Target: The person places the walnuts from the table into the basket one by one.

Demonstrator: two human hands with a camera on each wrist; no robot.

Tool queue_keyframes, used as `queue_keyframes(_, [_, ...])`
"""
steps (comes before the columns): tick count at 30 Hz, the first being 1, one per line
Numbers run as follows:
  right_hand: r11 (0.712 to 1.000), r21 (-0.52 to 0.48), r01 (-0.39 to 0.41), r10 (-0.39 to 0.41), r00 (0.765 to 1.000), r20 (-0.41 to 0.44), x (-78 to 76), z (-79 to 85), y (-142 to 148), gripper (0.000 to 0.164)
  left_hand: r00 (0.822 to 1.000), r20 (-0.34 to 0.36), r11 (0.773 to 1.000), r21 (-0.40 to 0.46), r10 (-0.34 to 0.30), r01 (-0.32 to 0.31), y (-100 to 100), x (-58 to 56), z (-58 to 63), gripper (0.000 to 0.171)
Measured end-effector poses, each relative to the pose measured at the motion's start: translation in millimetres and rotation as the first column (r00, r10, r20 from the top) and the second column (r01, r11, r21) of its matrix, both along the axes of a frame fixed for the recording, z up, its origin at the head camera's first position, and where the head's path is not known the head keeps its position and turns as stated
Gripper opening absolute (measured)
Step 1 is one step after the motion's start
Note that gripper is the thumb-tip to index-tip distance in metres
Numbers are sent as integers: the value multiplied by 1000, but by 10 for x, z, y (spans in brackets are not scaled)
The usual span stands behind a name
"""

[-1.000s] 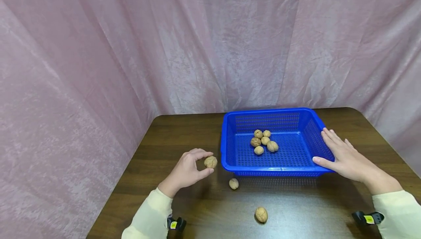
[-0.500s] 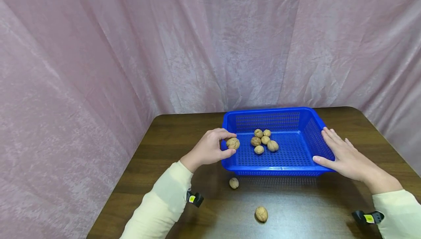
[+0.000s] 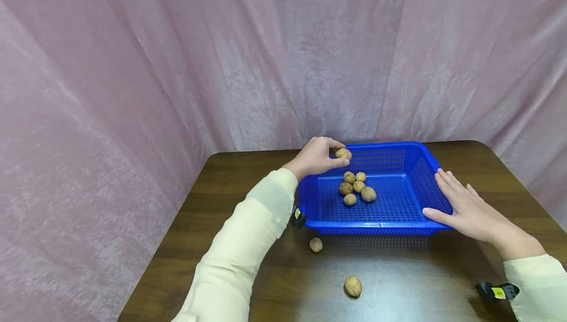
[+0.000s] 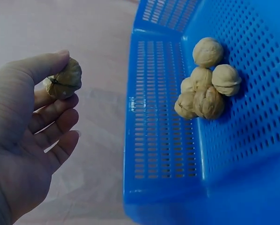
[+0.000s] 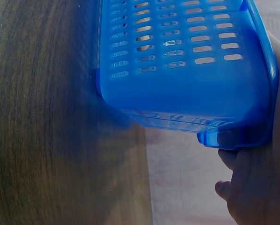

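**Left hand holding one walnut over the basket; right hand braced on the basket wall**

1. Left hand. The left hand is raised over the far-left corner of the blue basket. Thumb and fingertips pinch a single held walnut. In the left wrist view the thumb lies over the top of this nut and the remaining fingers curl beneath it; the nut is clear of the basket floor and touches no other nut.

2. Right hand. The right hand lies flat against the outside of the basket's right wall, fingers straight and slightly spread, pointing toward 11 o'clock, with the thumb along the near-right corner. In the right wrist view the palm is in contact with the rim at that corner. It holds nothing.

3. Basket contents. A cluster of five walnuts rests on the perforated floor, at about 5 o'clock from the held walnut and near it. The nuts in the cluster touch one another.

4. Table. The basket stands on the dark wooden table. Two loose walnuts lie outside it: the nearer walnut just beyond the basket's front-left corner, at 7 o'clock from the cluster, and the farther walnut at 6 o'clock, well apart from the basket.
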State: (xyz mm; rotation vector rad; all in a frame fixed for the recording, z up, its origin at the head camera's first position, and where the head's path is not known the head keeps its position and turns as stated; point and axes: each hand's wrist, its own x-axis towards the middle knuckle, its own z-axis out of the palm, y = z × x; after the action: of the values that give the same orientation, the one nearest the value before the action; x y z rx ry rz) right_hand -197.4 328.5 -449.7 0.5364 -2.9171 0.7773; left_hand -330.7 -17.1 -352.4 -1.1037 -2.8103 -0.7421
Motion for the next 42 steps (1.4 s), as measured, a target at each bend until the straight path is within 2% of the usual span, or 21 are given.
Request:
queue_keyframes(5, [1000, 6, -13, 13, 1000, 2, -14, 37, -47, 94, 998, 53, 999, -42, 19, -17, 189, -142, 3, 40])
queue_keyframes(10, [1000, 18, -24, 25, 1000, -15, 7, 51, -30, 94, 990, 141, 997, -81, 31, -20, 481, -200, -45, 47])
queue_keyframes(14, [1000, 13, -16, 16, 1000, -11, 55, 26, -7, 94, 985, 164, 993, -114, 47, -28, 706, -233, -156, 49])
queue_keyframes(18, [1000, 2, -7, 7, 1000, -8, 93, 5, 17, 94, 984, 167, 987, -157, 63, -36, 828, -263, -304, 48])
queue_keyframes(24, [1000, -8, 0, 0, 1000, -2, 128, -30, 19, 95, 966, 227, 977, -200, 126, -81, 787, -277, -553, 39])
queue_keyframes(28, [1000, -9, -4, 4, 1000, -7, 135, -32, 28, 95, 960, 242, 972, -218, 140, -87, 751, -274, -615, 40])
queue_keyframes(31, [1000, -8, -8, 8, 1000, -19, 144, -35, 27, 94, 964, 233, 969, -235, 130, -74, 764, -279, -630, 39])
queue_keyframes(35, [1000, -9, -13, 13, 1000, -17, 174, -73, -8, 93, 974, 195, 960, -276, 112, -55, 794, -302, -714, 34])
queue_keyframes(42, [1000, -11, -5, 5, 1000, -3, 204, -87, -56, 93, 967, 214, 946, -318, 137, -64, 846, -319, -881, 38])
